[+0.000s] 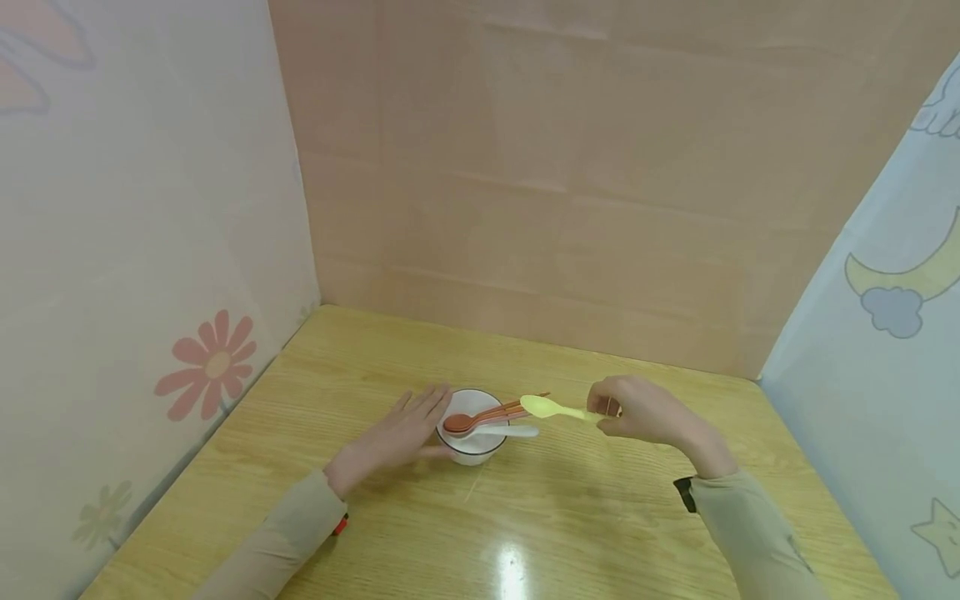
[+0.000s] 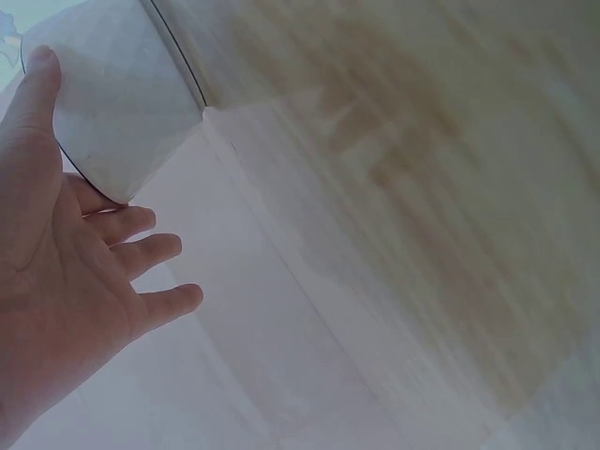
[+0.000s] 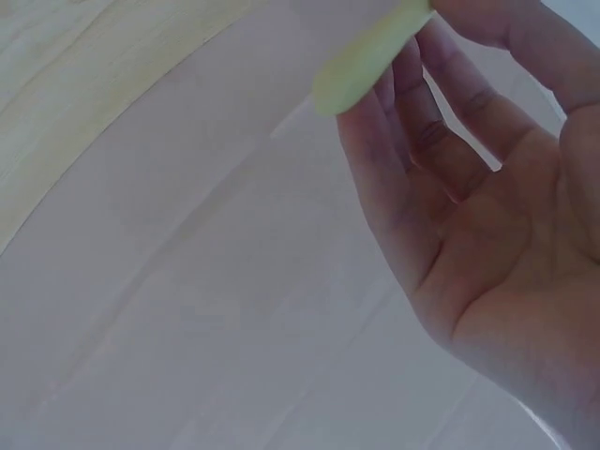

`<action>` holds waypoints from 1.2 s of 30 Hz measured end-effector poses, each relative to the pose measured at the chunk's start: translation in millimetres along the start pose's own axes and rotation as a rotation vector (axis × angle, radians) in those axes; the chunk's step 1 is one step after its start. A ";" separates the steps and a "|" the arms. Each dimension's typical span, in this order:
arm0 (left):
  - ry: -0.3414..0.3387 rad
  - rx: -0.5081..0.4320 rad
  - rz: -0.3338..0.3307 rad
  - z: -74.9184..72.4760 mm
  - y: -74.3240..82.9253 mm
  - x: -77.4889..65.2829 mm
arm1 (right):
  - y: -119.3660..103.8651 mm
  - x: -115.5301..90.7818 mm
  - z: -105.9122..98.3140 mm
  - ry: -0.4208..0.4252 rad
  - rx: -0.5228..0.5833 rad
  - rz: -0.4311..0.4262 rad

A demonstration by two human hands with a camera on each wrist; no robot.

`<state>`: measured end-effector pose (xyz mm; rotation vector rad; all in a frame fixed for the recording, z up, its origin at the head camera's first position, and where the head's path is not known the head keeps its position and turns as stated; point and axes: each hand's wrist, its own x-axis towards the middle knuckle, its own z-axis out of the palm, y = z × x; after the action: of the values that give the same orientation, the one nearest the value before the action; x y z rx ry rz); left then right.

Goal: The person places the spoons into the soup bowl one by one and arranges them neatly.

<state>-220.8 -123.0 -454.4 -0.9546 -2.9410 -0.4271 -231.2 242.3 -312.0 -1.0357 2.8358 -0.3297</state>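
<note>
A white bowl [image 1: 471, 450] with a dark rim stands on the table. My left hand [image 1: 401, 429] is at its left side, fingers spread and mostly straight; in the left wrist view the thumb lies along the bowl wall [image 2: 122, 103]. An orange spoon [image 1: 457, 423] and a white spoon [image 1: 513, 431] lie in the bowl, their handles reaching past the right rim, beside further thin orange handles [image 1: 506, 410]. My right hand [image 1: 645, 408] pinches a yellow spoon [image 1: 542, 407] by its handle end, its head pointing left, near the orange handles. The handle end [image 3: 366, 70] shows between the fingertips.
The wooden table [image 1: 600, 517] meets a plain tan backdrop [image 1: 525, 208] behind, a flower-printed sheet [image 1: 150, 250] on the left and a moon-printed sheet [image 1: 862, 358] on the right. A small red-and-black thing [image 1: 341, 525] shows beside the left sleeve.
</note>
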 end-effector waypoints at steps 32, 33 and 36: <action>0.025 0.011 0.025 0.6 2.8 1.6 | -22.3 72.3 0.4 -0.101 -0.044 -0.100; 0.025 0.014 0.025 0.7 2.9 1.9 | -23.3 73.7 0.3 -0.102 -0.046 -0.105; 0.022 0.026 0.028 1.9 2.6 2.8 | -25.9 77.8 1.2 -0.101 -0.057 -0.143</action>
<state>-221.4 -118.9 -455.3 -0.9802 -2.9023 -0.3944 -274.2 172.5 -308.9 -1.2336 2.7030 -0.2035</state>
